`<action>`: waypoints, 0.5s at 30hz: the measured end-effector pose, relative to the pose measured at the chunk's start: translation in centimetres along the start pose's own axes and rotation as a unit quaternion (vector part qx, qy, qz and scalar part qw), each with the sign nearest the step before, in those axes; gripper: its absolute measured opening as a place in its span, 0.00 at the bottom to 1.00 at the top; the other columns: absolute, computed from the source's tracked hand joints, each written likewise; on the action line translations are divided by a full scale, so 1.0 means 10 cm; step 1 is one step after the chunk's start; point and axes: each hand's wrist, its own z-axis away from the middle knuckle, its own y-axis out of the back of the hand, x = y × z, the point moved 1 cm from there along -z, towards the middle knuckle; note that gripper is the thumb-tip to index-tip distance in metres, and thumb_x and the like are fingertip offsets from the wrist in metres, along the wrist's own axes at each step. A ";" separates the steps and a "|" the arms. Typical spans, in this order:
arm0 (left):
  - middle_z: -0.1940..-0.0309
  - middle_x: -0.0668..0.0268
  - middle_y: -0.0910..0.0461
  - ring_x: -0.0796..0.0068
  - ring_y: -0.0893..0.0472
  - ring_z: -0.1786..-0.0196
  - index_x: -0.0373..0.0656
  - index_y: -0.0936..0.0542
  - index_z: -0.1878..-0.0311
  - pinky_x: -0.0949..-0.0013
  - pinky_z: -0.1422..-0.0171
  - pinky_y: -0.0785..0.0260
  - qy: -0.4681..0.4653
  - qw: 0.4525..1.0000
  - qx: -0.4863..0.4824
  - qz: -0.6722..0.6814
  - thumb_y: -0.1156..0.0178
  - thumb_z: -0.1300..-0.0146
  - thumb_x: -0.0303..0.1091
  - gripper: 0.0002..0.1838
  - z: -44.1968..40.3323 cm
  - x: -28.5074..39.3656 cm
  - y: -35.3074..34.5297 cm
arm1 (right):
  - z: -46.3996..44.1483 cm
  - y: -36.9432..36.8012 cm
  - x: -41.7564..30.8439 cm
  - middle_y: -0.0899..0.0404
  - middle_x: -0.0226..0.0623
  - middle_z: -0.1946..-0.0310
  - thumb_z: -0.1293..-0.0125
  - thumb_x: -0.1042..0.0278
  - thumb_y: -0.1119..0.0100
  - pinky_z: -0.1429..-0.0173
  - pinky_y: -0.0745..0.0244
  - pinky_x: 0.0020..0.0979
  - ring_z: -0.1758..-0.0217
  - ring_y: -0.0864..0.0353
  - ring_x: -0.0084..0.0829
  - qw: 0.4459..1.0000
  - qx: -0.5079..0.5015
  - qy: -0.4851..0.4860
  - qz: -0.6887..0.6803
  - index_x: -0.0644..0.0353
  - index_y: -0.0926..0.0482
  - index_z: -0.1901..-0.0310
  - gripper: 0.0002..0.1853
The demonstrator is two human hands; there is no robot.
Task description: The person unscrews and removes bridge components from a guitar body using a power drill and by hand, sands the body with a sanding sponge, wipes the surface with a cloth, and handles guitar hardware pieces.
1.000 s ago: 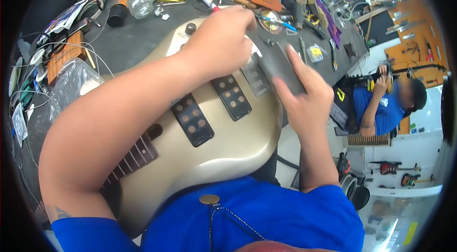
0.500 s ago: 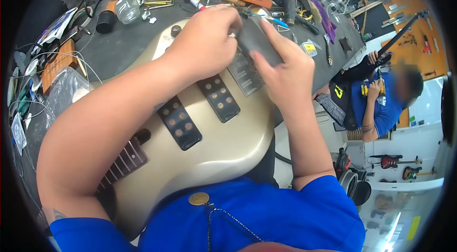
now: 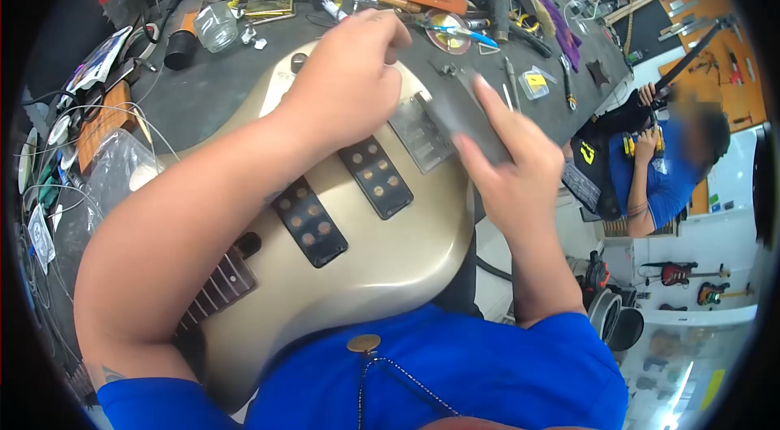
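Right now our right hand (image 3: 526,163) has a dark flat piece (image 3: 475,125) pinched between thumb and fingers, a bit blurry. Our left hand (image 3: 353,76) is curled, fingertips mostly hidden, so we can't tell if it's gripping anything. Half a second ago the piece was right up against the left hand in view; now it's shifted over to the right with a gap between them. It overlaps the far right corner of the guitar's metal bridge (image 3: 421,137) from our view, and we can't say whether they touch. Under our hands is the gold guitar (image 3: 398,259), two black pickups (image 3: 375,178) just beside the bridge. Past that, the bench (image 3: 211,89) has a glass jar (image 3: 216,28) and pliers (image 3: 568,84).
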 end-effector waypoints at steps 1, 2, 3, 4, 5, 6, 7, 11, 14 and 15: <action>0.48 0.51 0.16 0.55 0.12 0.44 0.33 0.19 0.42 0.56 0.40 0.16 -0.005 1.000 0.001 -0.005 0.45 0.37 0.17 0.19 -0.01 -0.01 0.00 | 0.05 0.05 0.02 0.08 0.48 0.51 0.35 0.71 0.21 0.47 0.13 0.44 0.52 0.08 0.51 1.000 0.006 0.018 -0.005 0.52 0.16 0.25 0.34; 0.48 0.51 0.16 0.55 0.12 0.44 0.33 0.19 0.42 0.56 0.41 0.16 -0.012 1.000 -0.002 -0.010 0.45 0.37 0.17 0.20 -0.03 -0.01 -0.01 | 0.05 0.04 -0.01 0.07 0.48 0.49 0.35 0.69 0.21 0.44 0.12 0.43 0.49 0.07 0.49 1.000 0.005 0.000 -0.014 0.51 0.15 0.25 0.34; 0.47 0.51 0.16 0.56 0.12 0.43 0.33 0.19 0.42 0.56 0.40 0.16 -0.006 1.000 -0.002 -0.005 0.45 0.37 0.16 0.20 -0.03 0.00 -0.01 | 0.00 0.01 -0.03 0.07 0.48 0.48 0.35 0.69 0.21 0.42 0.12 0.43 0.47 0.07 0.49 1.000 -0.007 -0.012 -0.006 0.50 0.15 0.26 0.34; 0.47 0.51 0.17 0.56 0.12 0.43 0.33 0.19 0.42 0.56 0.40 0.16 0.001 1.000 -0.003 0.002 0.45 0.38 0.16 0.20 -0.02 0.01 -0.01 | -0.13 -0.06 -0.05 0.07 0.48 0.47 0.35 0.69 0.21 0.41 0.12 0.42 0.45 0.06 0.48 0.999 -0.019 -0.027 0.004 0.50 0.14 0.26 0.33; 0.46 0.51 0.17 0.56 0.12 0.43 0.33 0.19 0.41 0.56 0.40 0.16 0.007 1.000 0.000 0.007 0.45 0.38 0.16 0.21 -0.02 0.02 -0.01 | -0.30 -0.14 -0.01 0.07 0.48 0.46 0.35 0.69 0.20 0.39 0.12 0.42 0.43 0.06 0.47 0.999 -0.032 -0.037 0.012 0.50 0.14 0.27 0.33; 0.44 0.52 0.17 0.57 0.12 0.42 0.33 0.20 0.41 0.57 0.40 0.16 0.015 1.000 0.001 0.009 0.45 0.38 0.16 0.21 -0.03 0.03 -0.01 | -0.46 -0.25 0.08 0.07 0.49 0.42 0.35 0.68 0.20 0.34 0.13 0.42 0.39 0.07 0.48 0.999 -0.025 -0.027 0.023 0.51 0.14 0.27 0.33; 0.44 0.52 0.17 0.58 0.12 0.42 0.33 0.20 0.40 0.57 0.40 0.16 0.020 1.000 0.012 0.018 0.45 0.38 0.16 0.22 -0.02 0.04 -0.02 | -0.55 -0.29 0.22 0.07 0.49 0.41 0.35 0.68 0.20 0.33 0.13 0.41 0.39 0.07 0.48 0.999 0.009 -0.029 0.022 0.51 0.14 0.26 0.34; 0.43 0.50 0.16 0.50 0.13 0.40 0.33 0.18 0.42 0.52 0.35 0.18 -0.019 1.000 -0.014 -0.007 0.42 0.37 0.18 0.19 -0.01 0.10 0.02 | -0.71 -0.19 0.78 0.08 0.49 0.37 0.35 0.67 0.21 0.30 0.15 0.40 0.36 0.07 0.43 0.983 0.163 -0.085 -0.001 0.54 0.16 0.25 0.34; 0.44 0.48 0.15 0.42 0.15 0.39 0.33 0.16 0.45 0.44 0.32 0.22 -0.177 0.975 -0.089 -0.105 0.35 0.36 0.27 0.16 0.06 0.15 -0.02 | -0.55 -0.13 1.54 0.08 0.49 0.36 0.33 0.66 0.22 0.28 0.17 0.40 0.34 0.07 0.41 0.951 0.281 -0.126 0.014 0.57 0.17 0.25 0.33; 0.39 0.47 0.15 0.43 0.16 0.34 0.34 0.14 0.40 0.43 0.26 0.24 -0.197 0.955 -0.138 -0.173 0.30 0.33 0.34 0.21 0.09 0.27 0.01 | -0.51 -0.17 1.80 0.09 0.50 0.36 0.32 0.65 0.22 0.27 0.18 0.40 0.33 0.08 0.41 0.936 0.327 -0.125 0.031 0.58 0.17 0.25 0.33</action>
